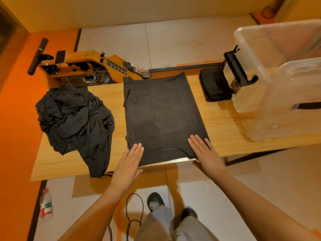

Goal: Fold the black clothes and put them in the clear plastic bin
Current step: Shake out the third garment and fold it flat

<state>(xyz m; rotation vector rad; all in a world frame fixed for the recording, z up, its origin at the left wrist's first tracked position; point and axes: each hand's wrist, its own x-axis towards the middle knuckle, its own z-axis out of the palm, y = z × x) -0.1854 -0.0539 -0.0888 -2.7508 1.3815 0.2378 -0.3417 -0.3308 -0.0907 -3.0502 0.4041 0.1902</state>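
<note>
Black shirt (163,117) and black heap (74,119) on a light wood-grain table (225,122), orange floor (15,136).

Warm amber light tints everything: fairly bright overall, dim in the top left corner. The wooden table (225,119) throws a soft brown shadow on the floor (286,171) below its near edge, where a thin glare strip shows. The clear plastic bin (278,70) shades the table's right end. The spread black shirt (163,110) looks muddy. Wide-angle distortion bends the table's edges and stretches the bin.
</note>
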